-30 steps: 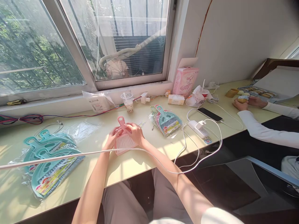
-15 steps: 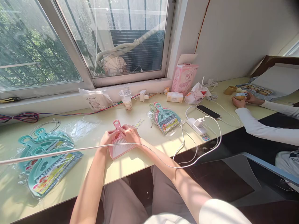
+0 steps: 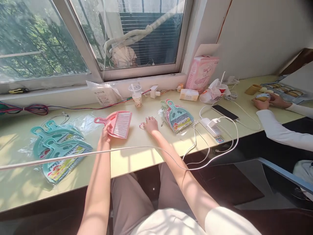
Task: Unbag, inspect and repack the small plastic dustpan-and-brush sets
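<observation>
My left hand (image 3: 106,134) is closed on a pink dustpan (image 3: 111,122), which is tilted with its looped handle pointing left. A pink brush with white bristles (image 3: 121,124) is nested in the pan, its bristles facing right. Farther right, my right hand (image 3: 151,125) is low over the tabletop with its fingers curled at a small printed paper label (image 3: 141,126). Only a red-and-white bit of that label shows; the fingers hide the rest. Right of this hand lie wrapped dustpan sets (image 3: 178,117) in turquoise, pink and green.
Several turquoise dustpan sets (image 3: 61,153) in clear plastic lie at left. A drink cup (image 3: 136,96) stands by the window. A white cable (image 3: 80,157) crosses before my forearms. A power strip (image 3: 210,127) and phone (image 3: 225,112) lie right. Another person's hands (image 3: 270,100) hold a roundish object.
My left hand has lifted and turned the pink dustpan set, swinging its handle left. My right hand has left the set and moved right to the paper label.
</observation>
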Demonstrator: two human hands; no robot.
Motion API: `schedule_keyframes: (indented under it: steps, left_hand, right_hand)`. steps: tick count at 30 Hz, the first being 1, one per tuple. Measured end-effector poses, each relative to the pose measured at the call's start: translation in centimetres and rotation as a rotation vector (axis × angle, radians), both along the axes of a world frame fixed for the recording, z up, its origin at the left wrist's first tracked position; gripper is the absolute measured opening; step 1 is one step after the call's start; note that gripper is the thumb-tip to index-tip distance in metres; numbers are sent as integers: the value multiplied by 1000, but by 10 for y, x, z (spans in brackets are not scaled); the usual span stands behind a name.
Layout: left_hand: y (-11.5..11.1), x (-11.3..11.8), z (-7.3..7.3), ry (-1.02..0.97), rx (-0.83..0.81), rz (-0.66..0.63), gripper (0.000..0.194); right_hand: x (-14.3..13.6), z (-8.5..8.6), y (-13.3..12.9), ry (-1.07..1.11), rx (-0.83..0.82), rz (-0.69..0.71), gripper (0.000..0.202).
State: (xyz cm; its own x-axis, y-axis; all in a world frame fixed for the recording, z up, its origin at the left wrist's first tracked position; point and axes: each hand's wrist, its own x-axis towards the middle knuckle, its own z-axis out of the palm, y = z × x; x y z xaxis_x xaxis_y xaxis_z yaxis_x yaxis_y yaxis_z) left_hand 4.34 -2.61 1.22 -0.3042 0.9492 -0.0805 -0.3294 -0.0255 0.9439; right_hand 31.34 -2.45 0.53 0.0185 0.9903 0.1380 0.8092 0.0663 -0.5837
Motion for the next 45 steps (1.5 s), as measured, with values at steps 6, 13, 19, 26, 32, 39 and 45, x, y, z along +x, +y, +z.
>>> schedule_keyframes:
  steps: [6,13,19,26,32,39,45]
  left_hand:
    - [-3,-1,-8,-180,-40,-11,9]
    - [-1,6,-16,-133,-45,-116,25]
    - [-6,23,-18,-109,33,-229,42]
    - [-7,32,-20,-77,-6,-213,42]
    - [-10,33,-19,-48,15,-299,52]
    - [-18,38,-9,13,63,-391,70]
    - [-24,40,-1,32,52,-375,72]
  right_hand:
    - [-11,-18,-1,-21,8,144,35]
    - [-8,-2,1,411,336,59,43]
    - [-26,15,-31,131,455,161,48]
    - [-49,0,-35,-198,126,447,61]
    - [-48,-6,-29,-194,79,473,62]
    - [-44,-7,-24,-143,38,532,63]
    - [-44,-9,-21,78,89,441,77]
